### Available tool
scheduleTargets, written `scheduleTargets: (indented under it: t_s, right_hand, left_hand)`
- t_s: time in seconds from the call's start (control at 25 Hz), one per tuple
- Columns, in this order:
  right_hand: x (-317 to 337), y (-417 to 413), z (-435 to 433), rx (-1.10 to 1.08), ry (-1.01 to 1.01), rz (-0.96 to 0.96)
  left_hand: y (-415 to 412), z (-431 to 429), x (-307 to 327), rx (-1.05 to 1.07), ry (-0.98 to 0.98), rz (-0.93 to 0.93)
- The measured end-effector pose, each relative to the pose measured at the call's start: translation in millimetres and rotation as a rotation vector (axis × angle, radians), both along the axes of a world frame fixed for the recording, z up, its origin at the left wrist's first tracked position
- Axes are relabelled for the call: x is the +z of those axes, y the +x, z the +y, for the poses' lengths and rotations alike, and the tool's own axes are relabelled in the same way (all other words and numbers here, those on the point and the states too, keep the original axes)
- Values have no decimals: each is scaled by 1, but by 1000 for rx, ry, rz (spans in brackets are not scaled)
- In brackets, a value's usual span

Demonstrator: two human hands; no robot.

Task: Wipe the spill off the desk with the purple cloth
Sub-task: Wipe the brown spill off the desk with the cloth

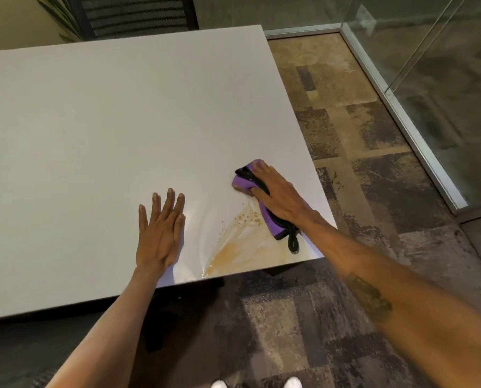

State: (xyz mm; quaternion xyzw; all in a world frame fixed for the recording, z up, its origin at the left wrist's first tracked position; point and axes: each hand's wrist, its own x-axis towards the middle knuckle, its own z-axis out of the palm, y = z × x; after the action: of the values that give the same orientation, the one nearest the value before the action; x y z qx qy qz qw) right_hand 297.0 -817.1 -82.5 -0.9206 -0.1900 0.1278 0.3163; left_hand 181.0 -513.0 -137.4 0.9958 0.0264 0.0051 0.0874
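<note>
A tan, smeared spill (244, 249) spreads over the near right corner of the white desk (107, 130), with small droplets at its upper edge. A purple cloth with black trim (243, 182) lies bunched just beyond the spill, near the desk's right edge. My right hand (278, 193) presses flat on the cloth and covers most of it; a black loop of the cloth hangs out by my wrist. To the left of the spill my left hand (160, 231) rests flat on the desk with fingers spread, holding nothing.
The desk's right edge and near edge run close to the spill. Patterned carpet (359, 169) lies to the right and below. A glass wall with a metal base rail (401, 113) stands at the right. A dark chair (132, 15) sits beyond the far edge.
</note>
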Motion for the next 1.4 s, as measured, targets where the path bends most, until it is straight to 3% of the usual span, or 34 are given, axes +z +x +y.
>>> scheduleTargets:
  t_s: [0.2,0.36,0.52,0.8,1.12,1.4]
  right_hand:
    - [6,-65,-2,287,-19,-25]
    - [7,-99,-50,361,-25,-87]
    - [-2,-92,-59,185,4,-123]
    - [-7,-29,-28,-127,74,65]
    - [0,-80,53,190,105,148]
    - [-4,-123,15,348,61,28]
  left_hand:
    - [-1,-2,3,12,17,-9]
    - [-10,-10,8,175,13,13]
    - [-15,-13,12,257,-18,18]
    - [-11,-14,18,278,-46,39]
    - [-11,-16,23,270,-55,52]
    - [-14,-19,30,257,-37,52]
